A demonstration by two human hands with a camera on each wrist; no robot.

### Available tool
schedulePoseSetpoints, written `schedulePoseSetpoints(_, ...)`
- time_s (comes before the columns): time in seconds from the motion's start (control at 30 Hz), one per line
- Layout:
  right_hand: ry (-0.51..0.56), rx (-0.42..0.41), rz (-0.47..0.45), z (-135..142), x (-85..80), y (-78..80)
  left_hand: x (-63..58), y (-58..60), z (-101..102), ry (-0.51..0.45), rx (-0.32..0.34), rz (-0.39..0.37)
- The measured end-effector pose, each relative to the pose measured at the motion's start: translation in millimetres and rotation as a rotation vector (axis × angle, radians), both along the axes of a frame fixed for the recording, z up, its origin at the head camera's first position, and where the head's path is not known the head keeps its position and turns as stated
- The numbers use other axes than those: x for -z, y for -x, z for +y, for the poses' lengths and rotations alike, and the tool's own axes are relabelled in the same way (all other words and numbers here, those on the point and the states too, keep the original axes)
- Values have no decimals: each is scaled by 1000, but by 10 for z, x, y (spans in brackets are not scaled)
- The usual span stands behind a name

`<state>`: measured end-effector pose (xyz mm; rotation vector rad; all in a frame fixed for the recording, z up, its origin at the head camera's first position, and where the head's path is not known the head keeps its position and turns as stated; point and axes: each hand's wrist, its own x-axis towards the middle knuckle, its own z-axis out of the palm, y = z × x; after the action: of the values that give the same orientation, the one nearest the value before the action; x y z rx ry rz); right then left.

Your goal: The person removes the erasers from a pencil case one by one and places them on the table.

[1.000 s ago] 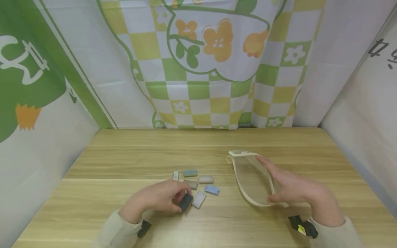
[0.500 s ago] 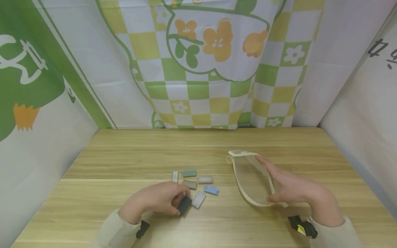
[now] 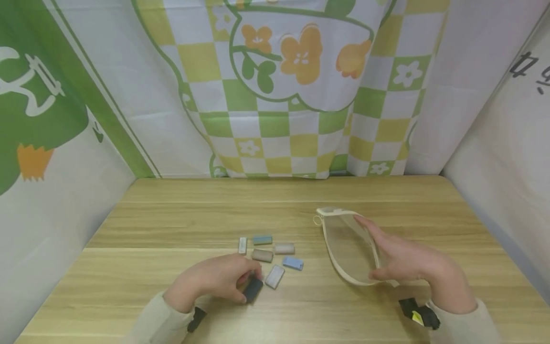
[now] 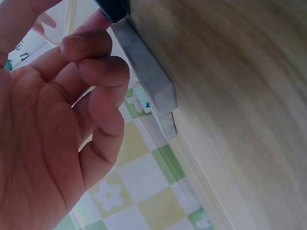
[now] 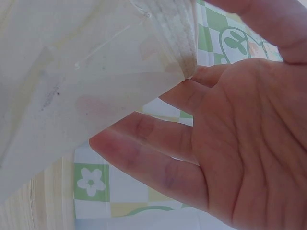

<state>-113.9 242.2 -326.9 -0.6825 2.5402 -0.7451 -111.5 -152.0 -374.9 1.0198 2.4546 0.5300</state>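
My left hand (image 3: 221,277) pinches a small dark rectangular block (image 3: 253,290) between thumb and fingers, low over the table. In the left wrist view the dark block (image 4: 112,8) shows at the top edge, with the other fingers curled beside a pale grey block (image 4: 146,67). On the right, my right hand (image 3: 406,258) grips a translucent zip pouch (image 3: 349,246) by its sides, thumb near and fingers far, and its cream-edged mouth gapes toward the left. The pouch (image 5: 96,72) covers some fingertips in the right wrist view.
Several small blocks lie loosely grouped near the left hand: a whitish one (image 3: 275,276), a blue one (image 3: 292,263), a beige one (image 3: 284,248), a brown one (image 3: 262,255), a teal one (image 3: 262,239) and a narrow pale one (image 3: 242,245). A patterned curtain (image 3: 275,124) hangs behind the table.
The left hand has drawn the dark block slightly left and toward the person, away from the whitish block. The right hand and pouch have stayed in place.
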Motion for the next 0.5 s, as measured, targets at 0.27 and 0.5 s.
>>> schedulePoseSetpoints(0.27, 3, -2, -4, -9, 0, 0, 13, 3, 4, 6, -4, 4)
schedulePoseSetpoints(0.5, 11, -7, 9, -2, 16, 3, 23, -9, 15, 1, -25, -13)
